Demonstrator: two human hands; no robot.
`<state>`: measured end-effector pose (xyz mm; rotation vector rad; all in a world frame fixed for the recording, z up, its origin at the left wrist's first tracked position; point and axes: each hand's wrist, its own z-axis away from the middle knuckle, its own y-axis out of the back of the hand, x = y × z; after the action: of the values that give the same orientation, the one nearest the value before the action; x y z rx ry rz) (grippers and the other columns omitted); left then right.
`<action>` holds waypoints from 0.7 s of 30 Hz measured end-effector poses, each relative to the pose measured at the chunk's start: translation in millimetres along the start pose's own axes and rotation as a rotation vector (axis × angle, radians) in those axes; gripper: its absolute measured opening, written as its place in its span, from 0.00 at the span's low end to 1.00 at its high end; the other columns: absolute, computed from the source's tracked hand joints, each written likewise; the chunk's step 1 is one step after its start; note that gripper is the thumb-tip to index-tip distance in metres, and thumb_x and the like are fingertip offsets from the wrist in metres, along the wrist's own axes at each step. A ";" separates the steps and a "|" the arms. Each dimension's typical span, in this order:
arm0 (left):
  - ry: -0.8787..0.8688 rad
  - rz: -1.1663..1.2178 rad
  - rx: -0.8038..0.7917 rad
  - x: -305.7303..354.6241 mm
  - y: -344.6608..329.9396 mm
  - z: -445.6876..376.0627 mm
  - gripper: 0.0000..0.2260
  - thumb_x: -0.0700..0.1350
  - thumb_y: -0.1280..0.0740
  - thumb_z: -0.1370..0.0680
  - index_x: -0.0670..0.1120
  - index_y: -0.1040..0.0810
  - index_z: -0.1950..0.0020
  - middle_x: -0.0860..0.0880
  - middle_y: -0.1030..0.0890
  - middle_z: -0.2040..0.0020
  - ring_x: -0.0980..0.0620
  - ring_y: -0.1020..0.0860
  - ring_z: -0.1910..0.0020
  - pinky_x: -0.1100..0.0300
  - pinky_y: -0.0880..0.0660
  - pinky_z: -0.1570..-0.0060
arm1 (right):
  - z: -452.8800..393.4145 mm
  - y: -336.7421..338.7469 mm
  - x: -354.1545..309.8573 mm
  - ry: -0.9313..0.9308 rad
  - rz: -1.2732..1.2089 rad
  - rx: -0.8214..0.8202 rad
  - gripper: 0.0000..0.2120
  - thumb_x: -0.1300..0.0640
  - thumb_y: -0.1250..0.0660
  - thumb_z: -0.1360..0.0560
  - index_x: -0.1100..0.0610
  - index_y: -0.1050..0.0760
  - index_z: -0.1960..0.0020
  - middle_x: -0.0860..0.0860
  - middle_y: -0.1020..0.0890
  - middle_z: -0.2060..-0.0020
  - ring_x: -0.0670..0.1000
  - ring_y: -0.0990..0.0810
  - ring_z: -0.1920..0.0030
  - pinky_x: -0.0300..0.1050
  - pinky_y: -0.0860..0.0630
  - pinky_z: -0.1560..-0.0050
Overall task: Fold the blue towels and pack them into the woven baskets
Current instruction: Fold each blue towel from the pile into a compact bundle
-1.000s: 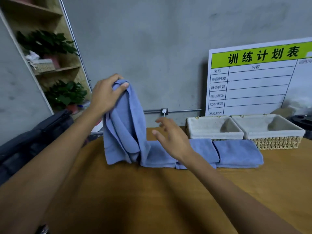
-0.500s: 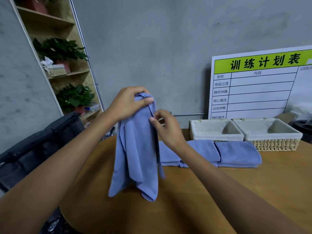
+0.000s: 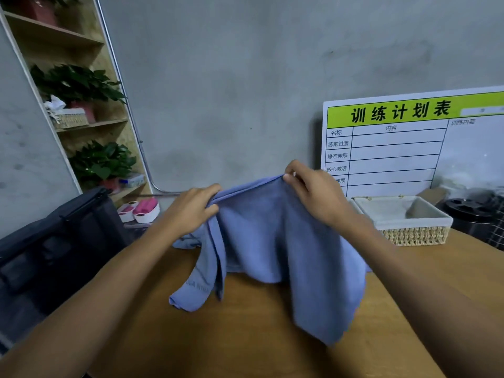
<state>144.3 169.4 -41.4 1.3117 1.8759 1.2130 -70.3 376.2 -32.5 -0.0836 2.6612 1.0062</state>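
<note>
A blue towel (image 3: pixel 272 241) hangs spread between my two hands above the wooden table (image 3: pixel 245 336). My left hand (image 3: pixel 191 211) grips its upper left edge, bunched. My right hand (image 3: pixel 313 195) pinches the upper right corner, held higher. The towel's lower edges drape onto the table. One woven basket (image 3: pixel 414 236) with a white liner stands at the back right, with nothing visible inside. The towel and my right arm hide the second basket and the folded towels behind them.
A white and green schedule board (image 3: pixel 409 143) leans on the grey wall behind the basket. A black round holder (image 3: pixel 469 214) stands at the far right. A dark bag (image 3: pixel 54 246) lies left of the table, and a shelf with plants (image 3: pixel 81 105) stands behind it.
My hands have pulled apart, spreading the towel wide from a hanging bunch. My right hand moved right and now pinches a corner. The view shifted, hiding the folded towels.
</note>
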 end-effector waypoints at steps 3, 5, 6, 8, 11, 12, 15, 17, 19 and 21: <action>0.042 0.098 0.078 -3.4 -14.6 1.2 0.11 0.44 0.41 0.29 0.46 0.26 0.49 0.46 0.21 0.56 0.40 0.22 0.54 0.46 0.26 0.58 | 4.7 20.2 16.8 0.026 0.195 -0.052 0.10 0.46 0.44 0.17 0.51 0.30 0.47 0.53 0.18 0.61 0.62 0.22 0.57 0.50 0.29 0.63; 0.049 0.172 0.122 -5.6 -20.4 3.6 0.13 0.40 0.39 0.27 0.48 0.23 0.44 0.46 0.18 0.52 0.42 0.21 0.52 0.47 0.25 0.55 | 11.2 31.8 30.2 0.001 0.265 -0.058 0.09 0.46 0.44 0.17 0.50 0.30 0.47 0.53 0.18 0.61 0.61 0.21 0.57 0.49 0.33 0.64; 0.055 0.212 0.129 -5.7 -21.0 5.2 0.12 0.37 0.37 0.25 0.48 0.22 0.43 0.47 0.18 0.52 0.43 0.20 0.52 0.47 0.24 0.55 | 15.1 36.6 37.1 -0.014 0.289 -0.057 0.09 0.45 0.44 0.17 0.49 0.30 0.48 0.52 0.18 0.61 0.61 0.21 0.57 0.49 0.33 0.64; 0.060 0.287 0.122 -6.2 -20.2 7.7 0.11 0.35 0.34 0.22 0.47 0.21 0.44 0.48 0.17 0.54 0.46 0.20 0.54 0.49 0.25 0.54 | 23.7 43.9 48.8 -0.040 0.319 -0.054 0.10 0.44 0.44 0.18 0.48 0.29 0.49 0.50 0.18 0.61 0.60 0.21 0.57 0.48 0.33 0.63; 0.059 0.336 0.140 -5.3 -14.0 9.3 0.06 0.38 0.32 0.21 0.48 0.22 0.49 0.49 0.17 0.56 0.48 0.20 0.57 0.57 0.26 0.56 | 34.7 51.8 60.8 -0.062 0.348 -0.040 0.10 0.44 0.43 0.18 0.47 0.28 0.49 0.47 0.17 0.61 0.58 0.21 0.57 0.47 0.36 0.64; 0.071 0.343 0.155 -6.7 -12.3 9.0 0.05 0.40 0.31 0.20 0.50 0.22 0.51 0.48 0.17 0.57 0.49 0.20 0.58 0.61 0.27 0.57 | 37.1 54.2 63.6 -0.072 0.352 -0.033 0.09 0.44 0.43 0.18 0.47 0.28 0.50 0.47 0.17 0.61 0.58 0.21 0.57 0.47 0.37 0.64; 0.111 0.351 0.162 -10.7 -10.7 7.8 0.10 0.41 0.30 0.21 0.55 0.24 0.57 0.51 0.18 0.61 0.54 0.22 0.59 0.68 0.31 0.59 | 42.1 58.4 69.6 -0.093 0.375 -0.033 0.10 0.43 0.42 0.18 0.47 0.27 0.50 0.47 0.17 0.60 0.58 0.21 0.56 0.47 0.38 0.64; 0.121 0.345 0.146 -8.0 -11.1 8.8 0.11 0.40 0.29 0.22 0.55 0.23 0.58 0.53 0.18 0.61 0.59 0.22 0.60 0.71 0.32 0.60 | 43.8 59.2 71.5 -0.090 0.384 -0.037 0.10 0.43 0.41 0.18 0.47 0.26 0.50 0.46 0.17 0.60 0.59 0.21 0.56 0.47 0.38 0.64; 0.122 0.342 0.138 -7.4 -12.3 10.5 0.08 0.39 0.29 0.22 0.52 0.21 0.57 0.53 0.18 0.62 0.62 0.22 0.59 0.74 0.33 0.61 | 44.6 61.1 72.9 -0.087 0.385 -0.040 0.10 0.42 0.41 0.19 0.47 0.26 0.50 0.46 0.18 0.61 0.59 0.21 0.56 0.47 0.37 0.64; 0.121 0.335 0.109 -10.3 -13.7 13.4 0.09 0.37 0.30 0.22 0.51 0.21 0.58 0.50 0.17 0.60 0.57 0.22 0.57 0.75 0.33 0.61 | 45.9 65.2 76.8 -0.094 0.389 -0.067 0.11 0.41 0.41 0.19 0.46 0.25 0.50 0.44 0.22 0.64 0.57 0.21 0.56 0.47 0.37 0.63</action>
<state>153.2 163.2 -60.3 1.6983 1.8791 1.3980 -142.3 459.3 -46.1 0.4724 2.6106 1.1786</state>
